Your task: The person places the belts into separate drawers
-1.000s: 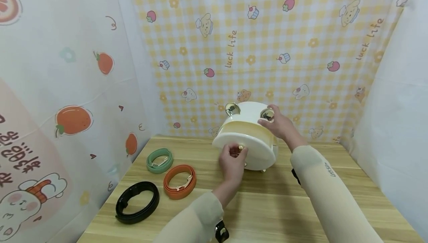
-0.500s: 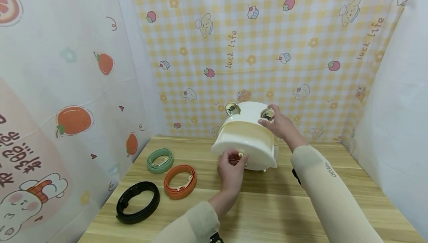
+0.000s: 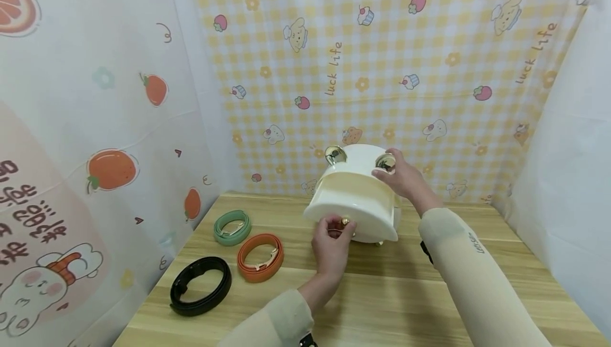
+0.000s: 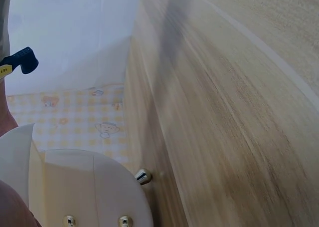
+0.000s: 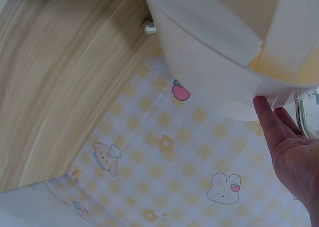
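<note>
Just past the centre toward 1 o'clock on the wooden table [image 3: 382, 294] stands the white box [image 3: 363, 157], its front panel [image 3: 374, 223] pulled out from the body. The left hand [image 3: 331, 249] reaches in from 7 o'clock, thumb and fingers closed in a pinch about the brass knob [image 3: 345, 222]; their exact contact is partly hidden. The right hand [image 3: 407, 178] comes from 4 o'clock and grips the box's top, thumb against the shell, fingers behind the right brass ear [image 3: 385, 162].

A harder tug on the knob could tip the box toward 6 o'clock, as its weight hangs forward over small brass feet [image 3: 379, 243]; a loosened right hand would invite this. The knob is small and smooth, so the pinch might slip and jolt the panel. The orange belt [image 3: 241, 262], at the box's 8 o'clock, looks safely apart unless the box skids
</note>
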Demonstrator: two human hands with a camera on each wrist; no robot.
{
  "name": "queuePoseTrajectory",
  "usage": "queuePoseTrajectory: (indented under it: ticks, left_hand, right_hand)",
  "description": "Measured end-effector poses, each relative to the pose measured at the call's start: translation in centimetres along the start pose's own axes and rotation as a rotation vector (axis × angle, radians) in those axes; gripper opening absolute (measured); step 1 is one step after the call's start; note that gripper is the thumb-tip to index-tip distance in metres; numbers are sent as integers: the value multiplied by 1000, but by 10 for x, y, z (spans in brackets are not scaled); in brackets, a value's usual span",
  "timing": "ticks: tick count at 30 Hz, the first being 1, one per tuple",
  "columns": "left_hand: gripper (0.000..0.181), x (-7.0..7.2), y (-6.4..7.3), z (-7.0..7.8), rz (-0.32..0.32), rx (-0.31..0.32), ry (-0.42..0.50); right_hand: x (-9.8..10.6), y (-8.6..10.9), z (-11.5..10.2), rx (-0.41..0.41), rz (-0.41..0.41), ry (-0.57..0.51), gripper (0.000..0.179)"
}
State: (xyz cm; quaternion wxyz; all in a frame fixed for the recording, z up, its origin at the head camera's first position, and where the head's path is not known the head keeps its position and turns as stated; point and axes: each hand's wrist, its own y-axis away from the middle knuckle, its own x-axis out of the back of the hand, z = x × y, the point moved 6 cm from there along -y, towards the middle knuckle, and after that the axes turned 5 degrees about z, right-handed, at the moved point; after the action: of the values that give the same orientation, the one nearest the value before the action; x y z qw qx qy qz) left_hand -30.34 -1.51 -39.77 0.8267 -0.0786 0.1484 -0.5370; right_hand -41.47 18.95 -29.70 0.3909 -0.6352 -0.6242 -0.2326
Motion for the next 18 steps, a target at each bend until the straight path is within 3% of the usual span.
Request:
queuePoseTrajectory:
  ticks: [7,18]
  left_hand:
    - [33,13,-7,2,61,4,-37]
    - [35,50,-41,5,132,17,-76]
  right_hand:
    - [2,1,1,-6,-3,-6,85]
    - [1,1,0,-13,-7,-5,87]
